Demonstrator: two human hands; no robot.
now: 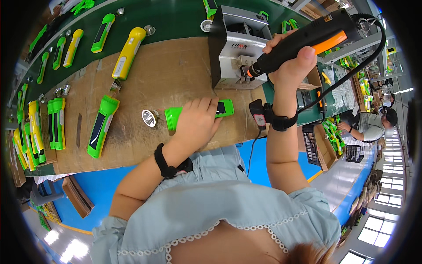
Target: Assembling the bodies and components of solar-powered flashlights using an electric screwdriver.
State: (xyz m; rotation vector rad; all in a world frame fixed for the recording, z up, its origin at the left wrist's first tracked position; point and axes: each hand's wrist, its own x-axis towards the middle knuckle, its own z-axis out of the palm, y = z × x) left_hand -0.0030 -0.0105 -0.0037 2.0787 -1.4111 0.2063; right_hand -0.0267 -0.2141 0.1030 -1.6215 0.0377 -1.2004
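My left hand (197, 122) is wrapped over the middle of a green flashlight (226, 108) lying on the cardboard sheet. From its wide left end, thin wires run to a loose silver reflector (149, 118). My right hand (290, 70) grips a black electric screwdriver (292, 46) with an orange strip. Its bit points down to the left, at the small outlet on the front of a grey metal screw feeder (224, 48). Whether a screw sits on the bit is too small to tell.
Green and yellow flashlights, such as a yellow one (129, 55) and a green one (103, 126), lie on the cardboard sheet (176, 61) and green bench (145, 13). A black cable (351, 72) hangs from the screwdriver past my right forearm. A co-worker (371, 125) sits far right.
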